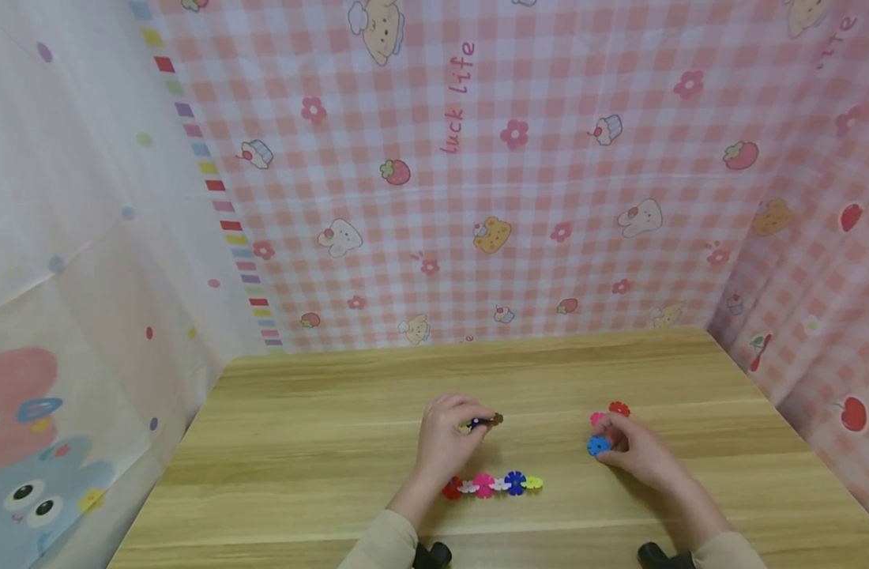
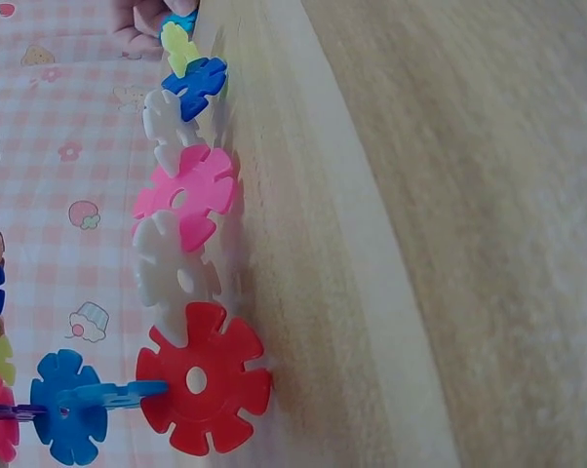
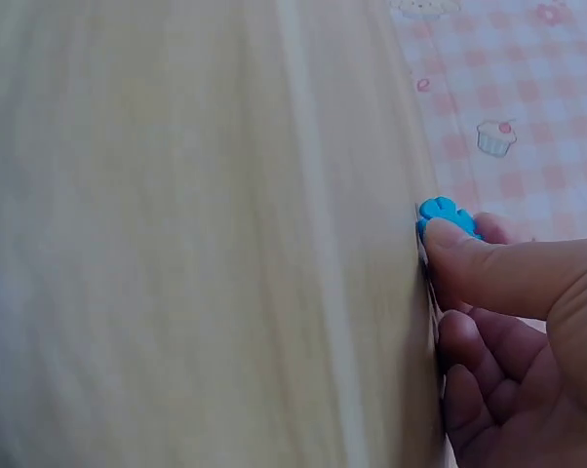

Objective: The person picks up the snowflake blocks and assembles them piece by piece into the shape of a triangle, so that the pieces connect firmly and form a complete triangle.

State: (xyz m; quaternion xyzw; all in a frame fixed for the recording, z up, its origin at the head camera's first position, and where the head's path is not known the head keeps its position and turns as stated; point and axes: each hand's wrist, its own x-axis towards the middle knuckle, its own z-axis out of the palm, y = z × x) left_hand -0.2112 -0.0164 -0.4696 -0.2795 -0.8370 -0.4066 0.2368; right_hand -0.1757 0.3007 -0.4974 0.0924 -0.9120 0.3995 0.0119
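My left hand (image 1: 445, 438) pinches one end of a chain of joined flower-shaped plastic discs. A brown disc (image 1: 497, 419) sticks out past its fingertips. In the left wrist view the chain runs through a blue disc (image 2: 69, 407) to a red disc (image 2: 204, 378). From there it goes on through white, pink (image 2: 201, 192) and dark blue (image 2: 195, 88) discs to a yellow one (image 1: 533, 483) on the table. Over to the right, my right hand (image 1: 637, 450) pinches a loose-looking light blue disc (image 1: 598, 446) between thumb and finger, low at the tabletop.
Just beyond the right hand lie a red disc (image 1: 619, 408) and a pink disc (image 1: 597, 418), the pink one partly covered. The wooden table (image 1: 321, 442) meets a checked cloth backdrop (image 1: 434, 197) at its far edge; cloth also hangs at both sides.
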